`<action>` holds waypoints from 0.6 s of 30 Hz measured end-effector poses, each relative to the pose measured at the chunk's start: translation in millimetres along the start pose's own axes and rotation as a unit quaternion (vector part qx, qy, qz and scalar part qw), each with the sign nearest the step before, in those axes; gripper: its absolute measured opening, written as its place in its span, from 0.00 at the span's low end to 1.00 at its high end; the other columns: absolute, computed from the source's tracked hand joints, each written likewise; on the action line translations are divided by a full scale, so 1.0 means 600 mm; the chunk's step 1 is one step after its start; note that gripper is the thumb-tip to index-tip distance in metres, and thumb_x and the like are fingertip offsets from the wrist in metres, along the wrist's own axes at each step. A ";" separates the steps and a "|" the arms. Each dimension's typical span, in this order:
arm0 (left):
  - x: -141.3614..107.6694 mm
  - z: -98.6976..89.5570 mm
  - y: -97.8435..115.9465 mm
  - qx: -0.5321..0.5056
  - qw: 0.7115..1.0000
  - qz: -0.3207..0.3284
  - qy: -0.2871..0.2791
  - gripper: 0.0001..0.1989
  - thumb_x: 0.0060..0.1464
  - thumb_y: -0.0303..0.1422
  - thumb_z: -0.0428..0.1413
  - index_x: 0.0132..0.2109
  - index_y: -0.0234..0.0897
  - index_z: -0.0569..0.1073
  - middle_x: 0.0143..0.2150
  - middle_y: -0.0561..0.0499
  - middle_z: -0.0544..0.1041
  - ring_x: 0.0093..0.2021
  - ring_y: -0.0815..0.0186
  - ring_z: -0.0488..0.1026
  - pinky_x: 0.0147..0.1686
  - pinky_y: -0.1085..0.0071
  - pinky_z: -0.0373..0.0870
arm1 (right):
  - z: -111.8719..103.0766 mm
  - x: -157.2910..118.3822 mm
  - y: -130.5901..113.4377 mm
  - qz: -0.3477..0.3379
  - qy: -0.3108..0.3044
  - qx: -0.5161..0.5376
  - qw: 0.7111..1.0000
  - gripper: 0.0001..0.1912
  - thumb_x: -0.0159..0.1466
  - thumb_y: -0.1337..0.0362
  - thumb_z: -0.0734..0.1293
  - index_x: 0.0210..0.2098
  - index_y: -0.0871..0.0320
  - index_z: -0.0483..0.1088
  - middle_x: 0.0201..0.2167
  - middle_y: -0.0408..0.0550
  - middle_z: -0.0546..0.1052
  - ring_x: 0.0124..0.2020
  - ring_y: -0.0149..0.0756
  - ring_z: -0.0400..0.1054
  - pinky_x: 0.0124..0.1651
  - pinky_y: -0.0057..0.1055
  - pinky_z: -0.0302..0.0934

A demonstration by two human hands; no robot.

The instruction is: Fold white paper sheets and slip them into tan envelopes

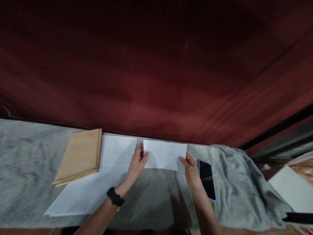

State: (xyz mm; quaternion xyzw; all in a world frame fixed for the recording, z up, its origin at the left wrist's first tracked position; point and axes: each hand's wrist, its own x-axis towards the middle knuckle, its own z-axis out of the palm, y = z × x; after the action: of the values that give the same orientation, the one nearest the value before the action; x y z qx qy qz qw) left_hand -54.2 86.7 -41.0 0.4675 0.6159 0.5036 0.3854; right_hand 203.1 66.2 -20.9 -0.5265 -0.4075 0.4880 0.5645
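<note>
A white sheet of paper (163,155), which looks folded, is held level between my two hands over the grey cloth. My left hand (137,161) has its thumb over the sheet's left edge, with the fingers at the side and partly hidden. At the opposite edge, my right hand (190,168) grips the paper between thumb and curled fingers. Larger white sheets (107,178) with fold creases lie to the left, partly beneath a stack of brown envelopes (79,151).
A phone (207,179) with a dark screen lies just right of my right forearm. The grey cloth (26,169) is rumpled at its right end. Behind it rises a dark red panel (156,81). A white flat piece (293,187) shows at the far right.
</note>
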 end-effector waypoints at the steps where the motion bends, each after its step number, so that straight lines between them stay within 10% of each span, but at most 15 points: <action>1: 0.000 -0.004 0.012 -0.045 0.998 -0.046 0.013 0.34 0.58 0.44 0.60 0.67 0.38 0.64 0.62 0.40 0.72 0.62 0.54 0.71 0.60 0.58 0.69 | -0.001 0.000 -0.007 -0.009 0.004 0.042 0.999 0.15 0.56 0.54 0.74 0.40 0.54 0.77 0.35 0.44 0.82 0.36 0.38 0.74 0.44 0.34 0.67; 4: 0.001 -0.019 0.043 -0.182 0.972 -0.150 0.008 0.29 0.59 0.50 0.59 0.62 0.40 0.69 0.62 0.40 0.72 0.60 0.53 0.72 0.50 0.61 0.76 | -0.006 0.001 -0.018 -0.047 -0.007 0.092 0.995 0.08 0.54 0.61 0.75 0.34 0.52 0.77 0.40 0.44 0.82 0.44 0.40 0.74 0.50 0.35 0.65; 10: 0.004 -0.037 0.064 -0.361 0.852 -0.329 -0.186 0.23 0.56 0.49 0.60 0.49 0.34 0.75 0.42 0.41 0.82 0.44 0.53 0.81 0.45 0.56 0.78 | -0.016 0.010 0.000 -0.100 -0.086 -0.034 0.991 0.05 0.56 0.66 0.66 0.27 0.51 0.74 0.55 0.46 0.78 0.62 0.48 0.66 0.63 0.47 0.59; 18: 0.008 -0.029 0.018 -0.227 0.948 -0.182 -0.128 0.32 0.39 0.28 0.66 0.56 0.37 0.75 0.39 0.51 0.83 0.34 0.63 0.79 0.35 0.71 0.73 | -0.027 0.012 0.027 -0.172 -0.138 -0.274 0.936 0.17 0.50 0.73 0.59 0.29 0.51 0.76 0.57 0.45 0.78 0.70 0.44 0.56 0.73 0.54 0.43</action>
State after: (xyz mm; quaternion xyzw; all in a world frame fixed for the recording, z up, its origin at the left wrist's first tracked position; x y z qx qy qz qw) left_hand -70.1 87.3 -26.9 0.3081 0.5058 0.4873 0.6418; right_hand 218.0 69.6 -39.5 -0.5103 -0.6837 0.3206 0.4116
